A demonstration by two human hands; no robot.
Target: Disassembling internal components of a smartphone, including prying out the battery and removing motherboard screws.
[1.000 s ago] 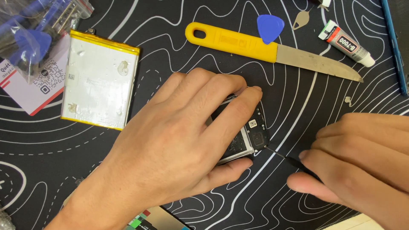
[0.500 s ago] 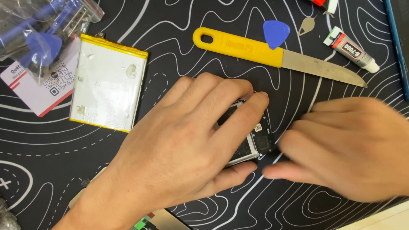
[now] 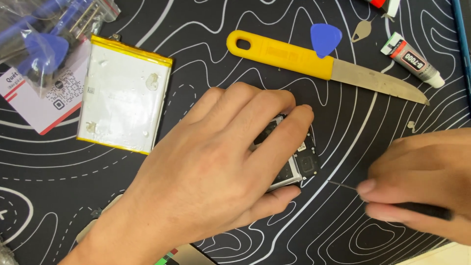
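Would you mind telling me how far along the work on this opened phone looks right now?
Done: the battery is out, lying on the mat beside the knife. In hand: the left hand pins the opened phone, while the right hand brings a thin tool towards its exposed inside. Left: that inner work and reassembly, probably.

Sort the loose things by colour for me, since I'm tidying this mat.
Yellow: 1, the knife handle
Blue: 1, the pick
Silver: 1, the battery
White: 1, the glue tube
Total: 4
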